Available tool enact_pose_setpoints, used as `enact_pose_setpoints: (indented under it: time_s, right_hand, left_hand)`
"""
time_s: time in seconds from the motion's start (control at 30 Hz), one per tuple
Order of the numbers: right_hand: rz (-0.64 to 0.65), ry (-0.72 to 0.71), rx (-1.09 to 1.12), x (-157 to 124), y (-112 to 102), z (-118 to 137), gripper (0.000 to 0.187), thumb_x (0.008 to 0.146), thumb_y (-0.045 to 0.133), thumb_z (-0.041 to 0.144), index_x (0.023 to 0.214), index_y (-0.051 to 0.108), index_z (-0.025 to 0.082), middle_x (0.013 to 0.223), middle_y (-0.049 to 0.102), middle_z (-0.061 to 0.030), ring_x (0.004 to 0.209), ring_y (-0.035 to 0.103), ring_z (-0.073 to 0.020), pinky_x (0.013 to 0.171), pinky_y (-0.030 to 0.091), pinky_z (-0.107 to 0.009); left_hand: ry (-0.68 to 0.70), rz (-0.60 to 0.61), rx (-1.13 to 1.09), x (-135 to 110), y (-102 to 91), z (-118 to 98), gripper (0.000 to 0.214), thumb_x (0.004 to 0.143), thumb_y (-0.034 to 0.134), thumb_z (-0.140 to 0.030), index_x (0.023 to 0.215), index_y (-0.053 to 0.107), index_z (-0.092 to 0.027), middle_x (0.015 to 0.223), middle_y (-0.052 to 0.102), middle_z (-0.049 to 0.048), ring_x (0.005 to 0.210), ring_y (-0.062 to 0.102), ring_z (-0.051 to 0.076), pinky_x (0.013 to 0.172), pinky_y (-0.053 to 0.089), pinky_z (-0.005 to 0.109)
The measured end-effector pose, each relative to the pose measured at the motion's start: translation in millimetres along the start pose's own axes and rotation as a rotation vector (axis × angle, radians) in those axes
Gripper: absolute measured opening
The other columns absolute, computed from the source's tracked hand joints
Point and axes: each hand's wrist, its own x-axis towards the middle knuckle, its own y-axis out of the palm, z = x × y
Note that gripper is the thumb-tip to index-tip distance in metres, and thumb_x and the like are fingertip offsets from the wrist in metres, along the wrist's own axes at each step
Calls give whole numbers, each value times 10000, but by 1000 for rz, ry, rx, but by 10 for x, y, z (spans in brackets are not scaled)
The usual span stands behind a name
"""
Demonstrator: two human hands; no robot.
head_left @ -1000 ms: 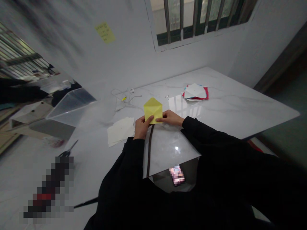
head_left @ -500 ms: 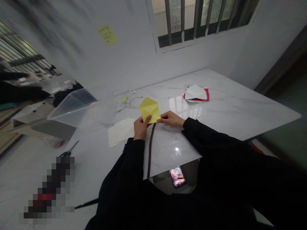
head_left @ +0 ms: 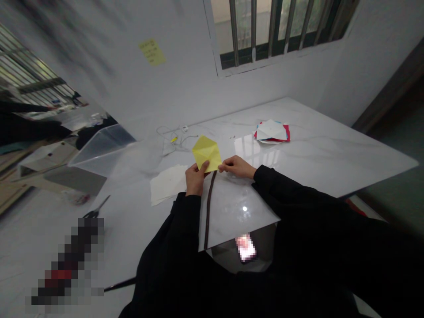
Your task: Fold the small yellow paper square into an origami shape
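Observation:
A yellow paper envelope (head_left: 206, 151), its pointed flap facing up, is raised above the table's front part. My left hand (head_left: 195, 177) grips its lower left, the thumb pressed on the paper's face. At the lower right corner, my right hand (head_left: 236, 167) has its fingers pinched together against the envelope's edge. Whether the right fingers hold the paper itself or something small there is too fine to tell. White paper sheets (head_left: 168, 184) lie on the table just left of my left hand. A dark brown strip (head_left: 208, 212) runs along the table below the envelope.
Toward the back right lies a stack of white, red and blue envelopes (head_left: 272, 131). Tiny bits (head_left: 232, 137) and a white cable (head_left: 179, 140) lie near the wall. Scissors (head_left: 96, 209) rest at left, near a clear plastic box (head_left: 102, 148). A lit phone (head_left: 245, 248) is below the table edge.
The view has tilted slightly. My right fingers are a little more curled at the envelope's corner; my left hand keeps its hold.

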Motion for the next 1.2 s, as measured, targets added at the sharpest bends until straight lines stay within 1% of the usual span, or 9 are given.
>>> enact_pose_setpoints:
  time_s: [0.27, 0.37, 0.43, 0.53, 0.6, 0.8, 0.9, 1.03, 1.2]
  right_hand:
    - [28, -2, 19, -12, -9, 36, 553, 885, 631, 645, 879, 763, 108, 675, 566, -1, 625, 430, -111, 606, 302, -270]
    - [26, 28, 79, -7, -7, 49, 505, 837, 705, 627, 786, 704, 124, 641, 518, 21, 605, 401, -103, 578, 287, -263]
    - [-1, 33, 122, -1, -4, 55, 464, 810, 755, 587, 756, 677, 133, 641, 524, 21, 612, 411, -104, 576, 300, -258]
    - [-38, 52, 209, 2, -2, 80, 392, 816, 778, 500, 888, 738, 117, 733, 626, -15, 662, 483, -116, 617, 372, -259]
    - [-60, 95, 257, -1, -5, 115, 397, 820, 781, 453, 980, 762, 90, 757, 650, -30, 664, 496, -115, 628, 396, -264]
    - [-120, 167, 282, -27, -21, 223, 378, 802, 824, 407, 931, 765, 56, 633, 565, -1, 629, 474, -112, 581, 385, -261]
    - [-79, 150, 268, -32, -29, 208, 374, 800, 828, 411, 914, 771, 59, 638, 580, -16, 646, 491, -129, 578, 386, -269]
    - [37, 98, 233, -11, -31, 99, 373, 807, 807, 431, 938, 785, 82, 774, 677, -52, 686, 514, -128, 611, 392, -264]
    - [85, 105, 119, 18, -32, 7, 406, 836, 752, 487, 902, 770, 87, 730, 631, -17, 632, 443, -98, 591, 320, -255]
  left_hand:
    - [8, 10, 15, 4, -2, 4, 580, 599, 907, -565, 939, 762, -118, 951, 773, 103, 859, 716, 219, 722, 585, 301]
    - [10, 18, 21, -1, -4, -4, 579, 607, 905, -569, 946, 763, -121, 941, 772, 99, 858, 719, 221, 732, 588, 312]
    - [1, 38, 26, -14, 5, -13, 580, 604, 908, -565, 950, 768, -122, 932, 774, 96, 850, 721, 220, 735, 590, 315]
    - [-18, 107, 28, -43, 34, -27, 583, 583, 923, -552, 951, 777, -123, 889, 773, 84, 833, 728, 234, 741, 599, 334]
    - [-26, 149, 31, -61, 55, -35, 583, 563, 936, -544, 937, 780, -124, 852, 769, 78, 824, 733, 250, 749, 609, 357]
    - [-34, 190, 66, -76, 69, -51, 557, 551, 944, -548, 876, 776, -128, 826, 765, 78, 841, 738, 270, 796, 621, 400]
    - [-26, 185, 71, -73, 62, -51, 550, 569, 937, -543, 886, 778, -123, 823, 761, 79, 846, 736, 270, 793, 621, 394]
    - [-2, 163, 54, -61, 52, -26, 548, 606, 919, -528, 949, 788, -121, 828, 760, 65, 848, 733, 252, 802, 622, 375]
    - [15, 155, 47, -48, 44, -1, 575, 613, 915, -541, 973, 785, -112, 846, 767, 60, 834, 731, 234, 829, 622, 382]
